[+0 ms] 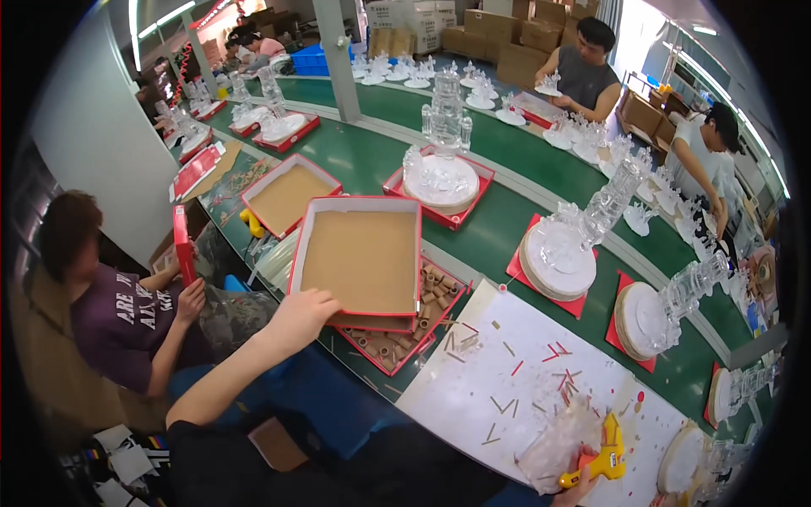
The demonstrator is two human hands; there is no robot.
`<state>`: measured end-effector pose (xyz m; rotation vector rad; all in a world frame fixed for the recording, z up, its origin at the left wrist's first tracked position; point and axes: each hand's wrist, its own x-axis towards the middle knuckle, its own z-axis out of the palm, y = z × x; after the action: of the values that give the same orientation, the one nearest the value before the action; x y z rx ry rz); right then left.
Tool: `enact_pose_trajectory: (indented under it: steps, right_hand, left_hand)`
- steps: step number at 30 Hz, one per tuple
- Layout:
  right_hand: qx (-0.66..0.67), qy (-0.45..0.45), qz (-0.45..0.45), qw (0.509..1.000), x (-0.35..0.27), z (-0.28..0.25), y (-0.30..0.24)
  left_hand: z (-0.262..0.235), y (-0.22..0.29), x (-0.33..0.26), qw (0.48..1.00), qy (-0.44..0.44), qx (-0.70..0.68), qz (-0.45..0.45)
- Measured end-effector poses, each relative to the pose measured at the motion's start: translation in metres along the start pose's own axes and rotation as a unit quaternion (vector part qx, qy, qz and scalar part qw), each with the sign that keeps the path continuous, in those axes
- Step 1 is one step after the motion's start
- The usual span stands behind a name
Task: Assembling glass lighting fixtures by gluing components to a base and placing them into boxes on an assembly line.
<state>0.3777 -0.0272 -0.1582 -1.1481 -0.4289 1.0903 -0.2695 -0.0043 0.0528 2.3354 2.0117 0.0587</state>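
My left hand [306, 319] is closed on the near left corner of a shallow red-rimmed box [420, 253] with a brown cardboard bottom. This box sits over another red tray [390, 372] full of short brown cardboard tubes [437, 291]. At the lower right, my right hand [581, 492], partly cut off by the picture's edge, holds a yellow glue gun [610, 456]. Beside the gun, a crumpled clear plastic bag [549, 452] lies on a white board [473, 406]. Small brown and red strips [562, 380] are scattered over the board.
Clear ornaments on round white bases [448, 182] stand along the green table [498, 232], several on red trays or sheets. Another red-rimmed box [291, 193] lies beyond mine. A seated person [118, 313] at left holds a red box; other people [583, 76] work across the table.
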Motion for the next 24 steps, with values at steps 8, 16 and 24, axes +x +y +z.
enact_pose_trajectory:
  steps: [8, 16, 24]
  right_hand:
    - [-0.023, -0.049, -0.080, 0.995, -0.016, 0.019, -0.014]
    - [0.043, -0.099, -0.049, 0.993, -0.016, 0.021, -0.025]
    - [-0.043, -0.073, -0.096, 0.992, -0.034, -0.047, -0.082]
  left_hand:
    - [-0.052, 0.003, -0.042, 0.949, 0.208, -0.231, -0.042]
    - [-0.049, 0.046, -0.018, 0.934, 0.224, -0.269, 0.075]
    - [0.046, 0.181, 0.097, 0.899, 0.159, -0.257, 0.317]
